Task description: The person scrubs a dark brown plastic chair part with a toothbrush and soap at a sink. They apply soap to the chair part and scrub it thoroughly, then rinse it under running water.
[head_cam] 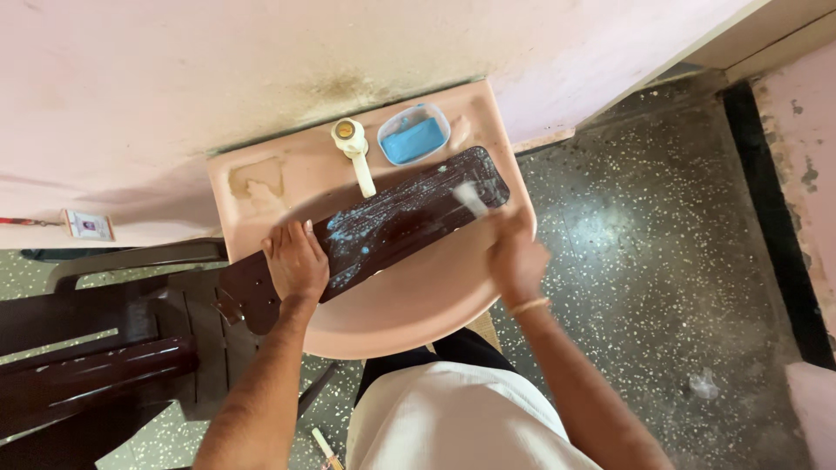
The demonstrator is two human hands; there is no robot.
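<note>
Brown blade (pixel 383 226) pinned under flat left hand (pixel 296 259); blurred right hand (pixel 515 257) perhaps grips a brush (pixel 470 200).

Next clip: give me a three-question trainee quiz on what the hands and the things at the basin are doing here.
1. True or false: the left hand presses flat on the dark brown blade lying across the pink basin.
2. What does the right hand hold? A) a sponge B) a small brush, blurred C) a cup
3. Fill in: the blue soap sits in a clear ____ beside the white tap.

Key: 1 true; 2 B; 3 dish.
</note>
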